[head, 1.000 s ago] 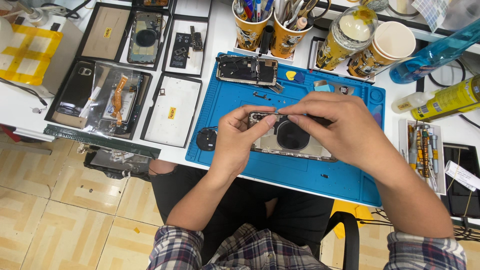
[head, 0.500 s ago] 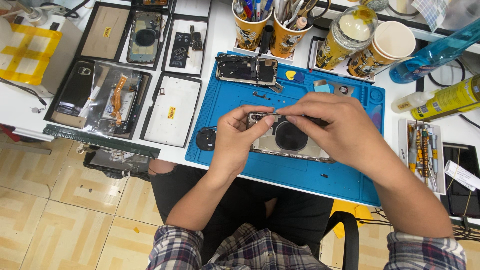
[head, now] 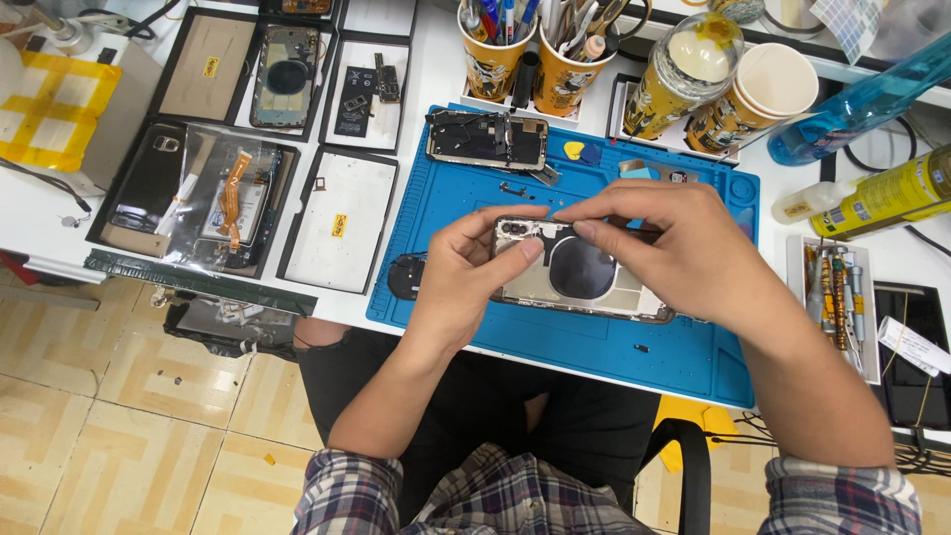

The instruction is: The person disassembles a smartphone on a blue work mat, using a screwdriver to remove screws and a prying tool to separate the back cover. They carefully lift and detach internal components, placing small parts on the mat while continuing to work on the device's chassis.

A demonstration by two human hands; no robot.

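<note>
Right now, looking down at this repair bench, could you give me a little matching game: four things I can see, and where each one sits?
Things:
1. opened phone housing
2. spray bottle
3. screwdriver tray
4. yellow-taped box

Places:
A. far left of the bench
B. on the blue mat, between both hands
C. right of the mat, by the right forearm
D. lying at the top right

Pairs: 1-B, 2-D, 3-C, 4-A

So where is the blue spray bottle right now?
In the head view the blue spray bottle lies tilted at the top right of the bench, just above the yellow bottle and right of the paper cups.
</note>
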